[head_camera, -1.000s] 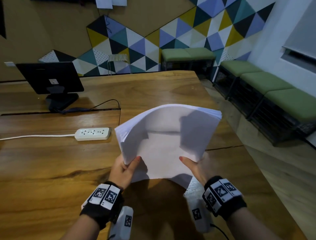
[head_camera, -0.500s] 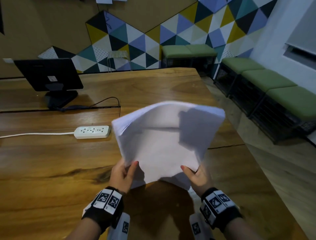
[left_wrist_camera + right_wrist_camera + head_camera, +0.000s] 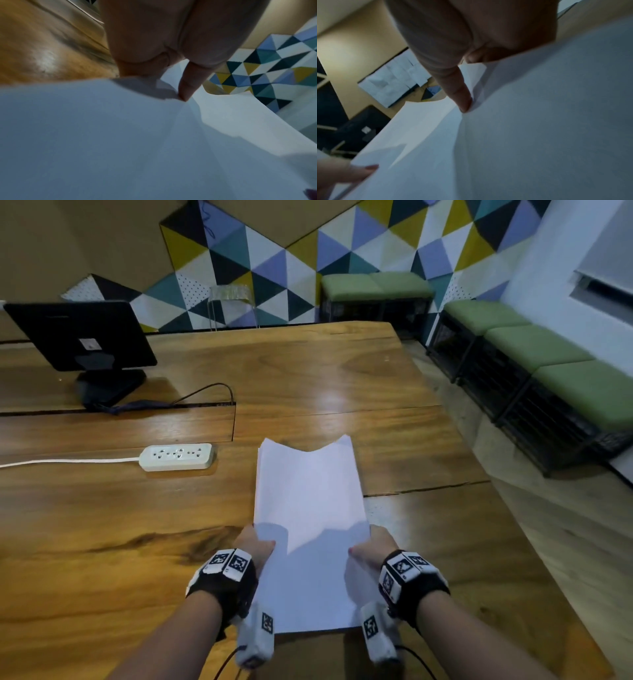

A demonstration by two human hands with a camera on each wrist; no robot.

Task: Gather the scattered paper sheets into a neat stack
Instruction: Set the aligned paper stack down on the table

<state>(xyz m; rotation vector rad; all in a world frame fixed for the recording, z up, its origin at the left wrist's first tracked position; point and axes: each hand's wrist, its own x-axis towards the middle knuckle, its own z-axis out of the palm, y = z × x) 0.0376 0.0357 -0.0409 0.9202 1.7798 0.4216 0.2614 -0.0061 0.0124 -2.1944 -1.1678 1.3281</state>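
A stack of white paper sheets (image 3: 310, 508) is held lengthwise above the wooden table (image 3: 325, 378), its far end sagging in the middle. My left hand (image 3: 257, 546) grips the stack's left edge and my right hand (image 3: 371, 547) grips its right edge, thumbs on top. In the left wrist view the left thumb presses onto the paper stack (image 3: 120, 142). In the right wrist view the right thumb presses on the paper stack (image 3: 539, 128), and the left hand (image 3: 342, 174) shows at the lower left. The fingers under the sheets are hidden.
A white power strip (image 3: 176, 457) with its cable lies left of the stack. A black monitor (image 3: 80, 337) stands at the far left of the table. Green cushioned benches (image 3: 534, 354) line the wall on the right, past the table's right edge.
The stack was held tilted and wide, corners pointing away; now it is turned lengthwise and squared, with both hands moved to its long side edges and drawn closer to me.
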